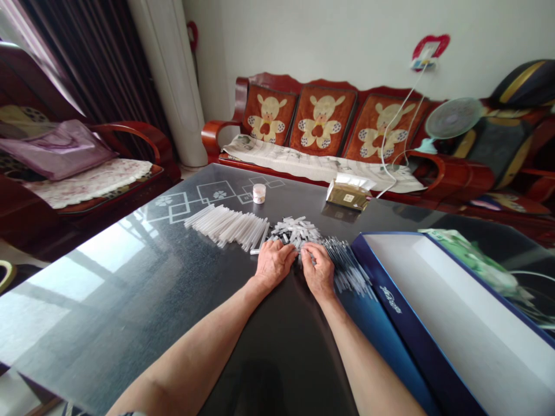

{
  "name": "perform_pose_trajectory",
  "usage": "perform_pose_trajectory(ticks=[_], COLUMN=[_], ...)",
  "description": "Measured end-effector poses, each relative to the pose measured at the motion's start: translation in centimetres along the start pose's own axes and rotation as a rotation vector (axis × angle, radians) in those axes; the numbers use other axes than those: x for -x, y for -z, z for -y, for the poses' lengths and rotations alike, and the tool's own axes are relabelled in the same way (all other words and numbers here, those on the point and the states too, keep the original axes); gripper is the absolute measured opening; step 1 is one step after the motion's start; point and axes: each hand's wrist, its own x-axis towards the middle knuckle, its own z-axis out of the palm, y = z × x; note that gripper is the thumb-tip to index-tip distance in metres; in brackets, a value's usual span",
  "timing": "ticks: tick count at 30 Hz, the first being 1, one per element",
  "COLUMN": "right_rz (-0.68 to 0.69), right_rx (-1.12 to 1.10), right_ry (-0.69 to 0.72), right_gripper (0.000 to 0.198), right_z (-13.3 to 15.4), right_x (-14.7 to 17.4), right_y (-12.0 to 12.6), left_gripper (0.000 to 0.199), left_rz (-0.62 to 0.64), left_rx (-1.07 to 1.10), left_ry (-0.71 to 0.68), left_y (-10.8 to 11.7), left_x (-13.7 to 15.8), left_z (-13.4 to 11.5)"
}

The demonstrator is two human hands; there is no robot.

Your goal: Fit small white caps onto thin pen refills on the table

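My left hand [274,263] is closed, its fingers wrapped round a thin white tube [255,251] whose end sticks out on the left. Close beside it, my right hand [318,267] has thumb and fingers pinched together; what is between them is too small to make out. Just beyond both hands lies a heap of short white pieces [299,228] with some dark bits among them. A row of long whitish tubes [228,224] is spread to the left. Against the right hand's outer side lies a row of thin clear tubes with dark ends [349,268].
A large dark blue box [385,300] with a white inside stands at the right, a green-white plastic package [477,260] beyond it. A small white jar [259,194] and a gold tissue pack [348,193] stand farther back on the glossy dark table [182,300]. A cushioned wooden sofa is behind.
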Motion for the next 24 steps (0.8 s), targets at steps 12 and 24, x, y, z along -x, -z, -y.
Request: perform_pose_trajectory(ticks=[12, 24], right_rz=[-0.023, -0.048], right_rx=[0.016, 0.084], right_ry=[-0.002, 0.018], right_gripper=[0.017, 0.017], right_z=[0.1, -0.9], right_x=[0.0, 0.0], right_y=[0.0, -0.1], left_gripper=[0.033, 0.032], left_rz=[0.015, -0.004], left_rx=[-0.002, -0.047], left_ry=[0.009, 0.046], left_y=[0.2, 0.0], left_x=[0.0, 0.0], left_z=[-0.1, 0.0])
